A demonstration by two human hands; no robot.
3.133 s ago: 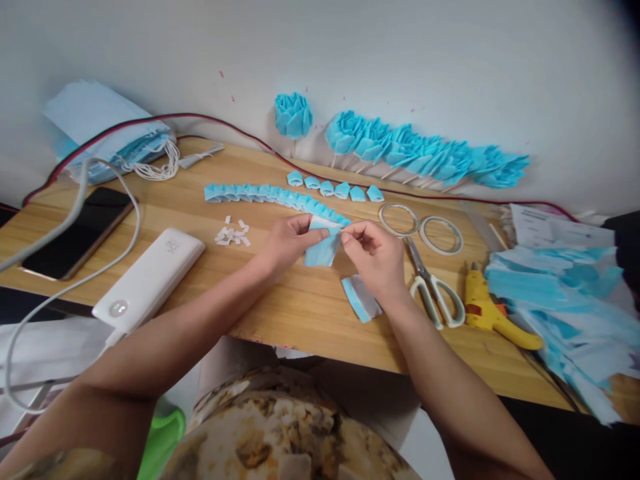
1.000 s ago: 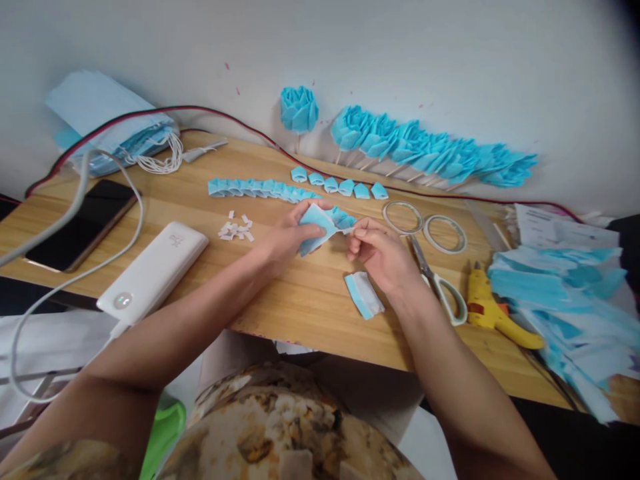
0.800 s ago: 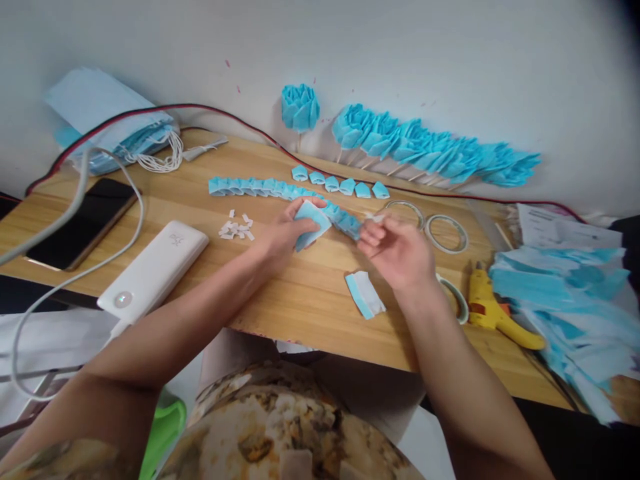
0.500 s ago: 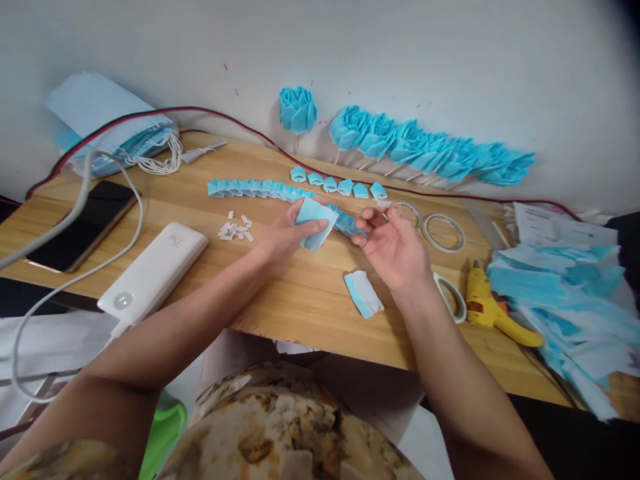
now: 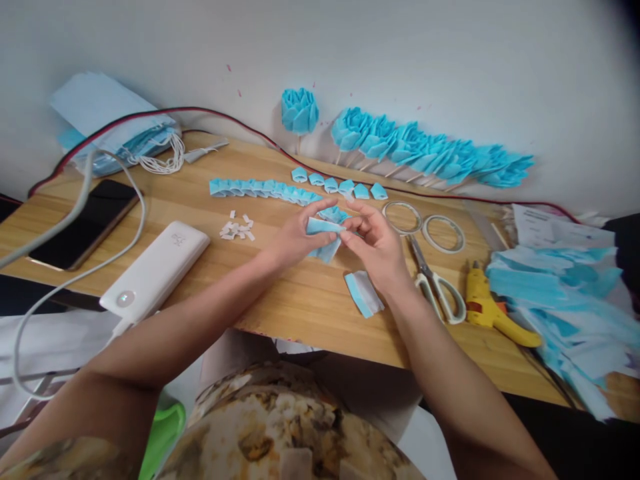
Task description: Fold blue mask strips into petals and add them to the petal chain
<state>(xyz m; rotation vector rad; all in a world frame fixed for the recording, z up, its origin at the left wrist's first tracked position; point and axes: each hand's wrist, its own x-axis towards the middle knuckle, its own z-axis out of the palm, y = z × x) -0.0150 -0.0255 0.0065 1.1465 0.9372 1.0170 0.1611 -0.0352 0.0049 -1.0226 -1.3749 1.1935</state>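
Between my two hands is a light blue piece of mask fabric (image 5: pixel 324 229). My left hand (image 5: pixel 295 233) grips its left side, thumb on top. The thumb and fingertips of my right hand (image 5: pixel 374 241) pinch its right end. Behind my hands runs a row of folded blue petals (image 5: pixel 265 190), partly hidden by them. A second, shorter row of rolled blue pieces (image 5: pixel 331 185) lies farther back. Just below my right hand, a blue and white fabric piece (image 5: pixel 364 293) rests flat on the table.
To the right lie scissors (image 5: pixel 434 280), tape rolls (image 5: pixel 444 233), a yellow glue gun (image 5: pixel 493 310) and fabric scraps (image 5: pixel 555 287). Blue fabric flowers (image 5: pixel 410 147) lean on the wall. At left are a phone (image 5: pixel 87 223), a power bank (image 5: pixel 155 273), masks (image 5: pixel 115 127) and small white bits (image 5: pixel 237 228).
My right hand has moved left and closed on the fabric's right end, uncovering the scissors. The piece has turned in my left hand and now looks folded.
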